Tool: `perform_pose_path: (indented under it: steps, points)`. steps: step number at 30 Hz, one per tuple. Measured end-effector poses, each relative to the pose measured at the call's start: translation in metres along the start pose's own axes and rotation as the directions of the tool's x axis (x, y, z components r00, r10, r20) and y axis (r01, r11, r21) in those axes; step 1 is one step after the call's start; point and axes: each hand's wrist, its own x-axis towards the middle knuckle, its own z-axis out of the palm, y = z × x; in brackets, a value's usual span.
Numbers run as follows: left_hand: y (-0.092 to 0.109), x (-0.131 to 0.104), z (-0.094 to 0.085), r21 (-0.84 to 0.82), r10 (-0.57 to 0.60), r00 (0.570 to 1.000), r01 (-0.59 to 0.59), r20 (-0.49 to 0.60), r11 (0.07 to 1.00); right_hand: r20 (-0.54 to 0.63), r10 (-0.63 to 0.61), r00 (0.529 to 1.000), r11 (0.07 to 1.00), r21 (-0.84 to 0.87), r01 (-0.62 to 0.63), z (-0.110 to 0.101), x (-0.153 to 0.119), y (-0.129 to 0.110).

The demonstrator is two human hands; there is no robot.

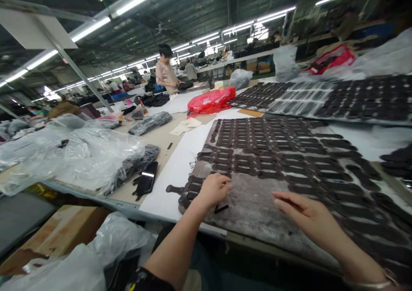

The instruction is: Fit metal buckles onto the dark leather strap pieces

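Rows of dark strap-like pieces [269, 175] with rounded ends lie on a grey board [247, 201]. My left hand [215, 190] is over the board's near left part, fingers bent and close together, beside the nearest row; what is under its fingertips is hidden. Just below that hand lies a small black strip [221, 208]. To the right, my right hand [302, 211] hovers over the bare part of the board, thumb and fingers slightly apart, with nothing visible between them. A few dark pieces [189, 192] are bunched at the board's left edge.
A phone [148, 177] and plastic-wrapped bundles [138, 162] lie left on the table. Behind the board are a red plastic bag [210, 101] and another board of dark pieces [360, 98]. A cardboard box [61, 231] stands lower left. A person [166, 72] stands farther back.
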Motion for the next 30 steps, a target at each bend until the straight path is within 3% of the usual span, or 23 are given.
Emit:
perform_pose_path:
  steps: [3,7,15,20,24,27,30]
  points:
    - [-0.021,0.019,-0.005,0.236,-0.075,0.997,0.068,0.019,0.969,0.101,-0.127,0.987,0.989,-0.056,0.134,0.012,0.004,-0.008]
    - [-0.030,0.038,-0.001,0.336,-0.141,0.987,0.107,0.077,0.936,0.161,-0.206,0.965,0.969,-0.105,0.224,0.020,0.003,-0.013]
    - [-0.021,0.063,-0.011,0.485,-0.177,0.961,0.053,0.213,0.873,0.162,-0.260,0.952,0.951,-0.129,0.282,0.022,0.000,-0.010]
    - [-0.005,0.044,-0.022,0.491,-0.077,0.975,-0.035,0.206,0.870,0.100,-0.304,0.947,0.942,-0.113,0.315,0.017,-0.001,-0.013]
    - [0.003,0.004,-0.013,0.454,0.156,0.987,-0.153,0.032,0.878,0.046,-0.311,0.949,0.944,-0.103,0.314,0.012,-0.003,-0.015]
    - [0.001,-0.020,-0.002,0.365,0.330,0.929,-0.253,-0.167,0.896,0.020,-0.310,0.950,0.944,-0.108,0.311,0.011,-0.004,-0.015]
    - [0.004,-0.029,0.002,0.284,0.413,0.854,-0.330,-0.317,0.900,0.002,-0.310,0.951,0.946,-0.100,0.309,0.015,-0.004,-0.016]
